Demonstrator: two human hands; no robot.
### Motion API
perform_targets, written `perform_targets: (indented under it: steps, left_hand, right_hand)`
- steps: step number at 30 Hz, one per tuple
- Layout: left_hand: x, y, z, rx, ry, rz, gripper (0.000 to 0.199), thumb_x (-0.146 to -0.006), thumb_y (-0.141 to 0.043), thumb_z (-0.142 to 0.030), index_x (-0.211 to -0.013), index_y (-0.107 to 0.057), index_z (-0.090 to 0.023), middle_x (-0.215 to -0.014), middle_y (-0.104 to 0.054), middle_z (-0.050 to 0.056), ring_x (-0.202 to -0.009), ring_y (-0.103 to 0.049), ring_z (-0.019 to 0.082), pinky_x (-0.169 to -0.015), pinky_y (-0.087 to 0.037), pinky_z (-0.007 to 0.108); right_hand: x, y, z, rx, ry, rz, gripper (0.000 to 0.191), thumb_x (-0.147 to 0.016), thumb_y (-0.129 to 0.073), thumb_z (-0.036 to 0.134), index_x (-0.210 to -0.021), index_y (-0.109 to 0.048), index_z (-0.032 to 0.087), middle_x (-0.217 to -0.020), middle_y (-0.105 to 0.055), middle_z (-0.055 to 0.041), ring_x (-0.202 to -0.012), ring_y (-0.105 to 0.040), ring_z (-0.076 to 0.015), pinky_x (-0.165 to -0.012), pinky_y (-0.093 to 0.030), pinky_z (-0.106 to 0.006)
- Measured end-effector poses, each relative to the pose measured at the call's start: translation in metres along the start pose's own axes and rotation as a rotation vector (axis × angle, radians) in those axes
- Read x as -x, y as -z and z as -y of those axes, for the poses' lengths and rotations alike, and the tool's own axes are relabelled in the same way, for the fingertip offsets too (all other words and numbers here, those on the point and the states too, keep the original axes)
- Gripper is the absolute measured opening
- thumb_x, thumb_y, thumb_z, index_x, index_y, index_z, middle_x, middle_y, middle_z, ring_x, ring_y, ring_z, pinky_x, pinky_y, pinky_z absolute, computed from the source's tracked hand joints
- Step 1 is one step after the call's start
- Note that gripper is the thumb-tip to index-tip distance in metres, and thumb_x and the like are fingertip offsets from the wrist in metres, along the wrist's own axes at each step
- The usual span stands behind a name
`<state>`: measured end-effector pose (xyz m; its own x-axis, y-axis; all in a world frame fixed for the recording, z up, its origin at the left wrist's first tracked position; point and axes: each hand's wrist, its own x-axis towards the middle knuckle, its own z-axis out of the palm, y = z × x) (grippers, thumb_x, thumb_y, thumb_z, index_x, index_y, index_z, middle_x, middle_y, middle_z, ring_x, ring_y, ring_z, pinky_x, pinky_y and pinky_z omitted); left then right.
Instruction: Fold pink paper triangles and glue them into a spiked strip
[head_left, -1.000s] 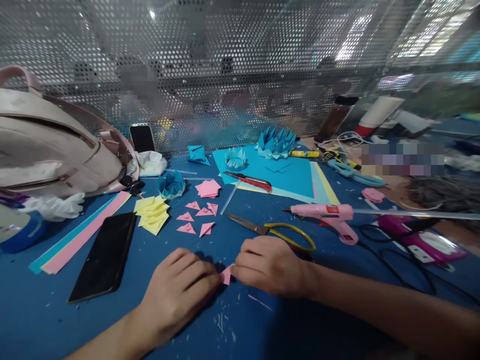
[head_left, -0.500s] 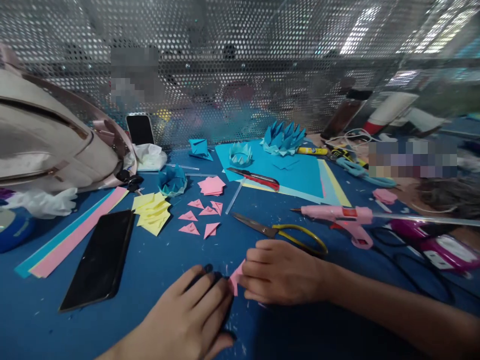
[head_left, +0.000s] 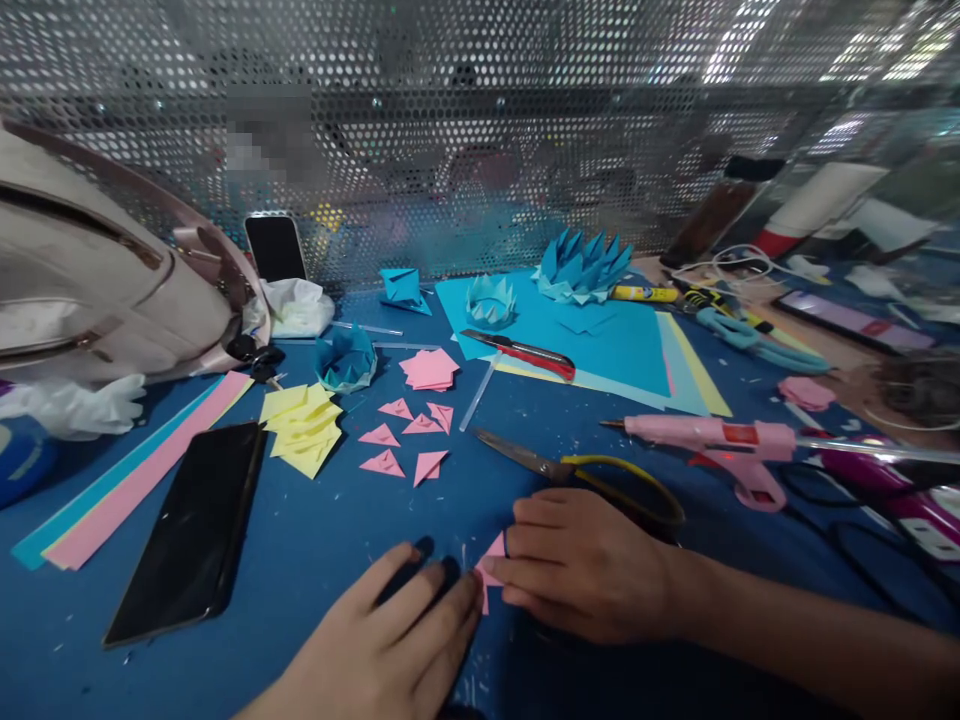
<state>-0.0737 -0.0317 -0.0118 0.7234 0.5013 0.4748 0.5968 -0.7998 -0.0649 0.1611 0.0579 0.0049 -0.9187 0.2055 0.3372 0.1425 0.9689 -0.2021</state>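
Note:
A small folded piece of pink paper (head_left: 491,566) lies on the blue table between my hands. My right hand (head_left: 581,565) is closed, its fingers gripping the paper and partly hiding it. My left hand (head_left: 397,630) rests on the table with fingers stretched out and apart, one fingertip touching the paper's left edge. Beyond them are several folded pink triangles (head_left: 384,463), a stack of pink paper pieces (head_left: 430,370) and overlapping yellow paper pieces (head_left: 306,432). Scissors with yellow handles (head_left: 555,466) lie just past my right hand.
A pink glue gun (head_left: 712,440) with a trailing cable lies right. A black phone (head_left: 187,530) and paper strips (head_left: 142,470) lie left. Farther back are a utility knife (head_left: 519,352), blue sheets (head_left: 622,350) and a blue paper flower (head_left: 581,265). A bag (head_left: 97,270) stands left.
My hands and the pink paper sit slightly lower and farther right in view, which has itself shifted a little. The paper has turned slightly; my right hand keeps hold of it.

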Motion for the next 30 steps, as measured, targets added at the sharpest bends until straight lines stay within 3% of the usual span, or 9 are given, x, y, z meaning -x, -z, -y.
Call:
perform_targets:
  steps: [5,9,16,20,25,30]
  left_hand:
    - [0.0005,-0.0041,-0.0002,-0.005,-0.010,-0.032,0.042,-0.104,-0.030,-0.014,-0.113,-0.070,-0.016,-0.113,-0.074,0.000,-0.096,-0.061,0.017,-0.103,-0.035,0.036]
    - [0.0010,-0.0024,0.0004,-0.024,-0.017,-0.021,0.043,-0.105,-0.028,-0.016,-0.117,-0.069,-0.016,-0.116,-0.073,0.001,-0.098,-0.062,0.016,-0.107,-0.032,0.035]
    - [0.0036,-0.0012,0.0016,0.008,-0.027,0.000,0.040,-0.105,-0.033,-0.015,-0.112,-0.072,-0.019,-0.116,-0.074,-0.003,-0.098,-0.062,0.014,-0.119,-0.015,0.037]
    - [0.0034,-0.0012,0.0006,0.005,-0.023,0.002,0.043,-0.106,-0.029,-0.015,-0.114,-0.071,-0.019,-0.117,-0.074,-0.004,-0.098,-0.062,0.013,-0.119,-0.017,0.037]
    - [0.0031,0.0008,0.0010,-0.010,-0.022,-0.007,0.041,-0.105,-0.031,-0.014,-0.114,-0.071,-0.021,-0.114,-0.074,-0.006,-0.096,-0.062,0.012,-0.112,-0.030,0.032]
    - [0.0044,0.0010,0.0023,-0.018,-0.038,-0.042,0.040,-0.105,-0.034,-0.014,-0.107,-0.074,-0.023,-0.107,-0.076,-0.007,-0.091,-0.063,0.012,-0.111,-0.032,0.031]
  right_hand:
    - [-0.0012,-0.0020,0.0019,-0.073,-0.031,0.017,0.027,-0.103,-0.040,0.026,-0.099,-0.065,0.017,-0.076,-0.065,-0.0017,-0.071,-0.047,-0.0161,-0.063,-0.033,-0.031]
    - [0.0008,-0.0033,0.0009,-0.067,-0.033,-0.003,0.024,-0.103,-0.043,0.027,-0.100,-0.064,0.017,-0.079,-0.065,-0.0016,-0.072,-0.047,-0.0160,-0.064,-0.033,-0.030]
    - [0.0037,-0.0037,0.0007,-0.063,-0.030,0.003,0.026,-0.103,-0.043,0.030,-0.094,-0.064,0.017,-0.076,-0.064,-0.0014,-0.071,-0.046,-0.0162,-0.062,-0.031,-0.031]
    - [0.0040,-0.0036,-0.0006,-0.067,-0.044,0.022,0.029,-0.104,-0.040,0.031,-0.096,-0.065,0.018,-0.078,-0.064,-0.0021,-0.072,-0.047,-0.0162,-0.063,-0.032,-0.031]
    - [0.0031,-0.0040,-0.0007,-0.061,-0.045,0.031,0.028,-0.103,-0.041,0.030,-0.095,-0.065,0.018,-0.077,-0.063,-0.0020,-0.070,-0.047,-0.0161,-0.063,-0.033,-0.031]
    - [0.0042,-0.0038,-0.0010,-0.034,-0.035,0.004,0.026,-0.103,-0.042,0.030,-0.098,-0.064,0.019,-0.077,-0.063,-0.0007,-0.070,-0.048,-0.0153,-0.065,-0.035,-0.031]
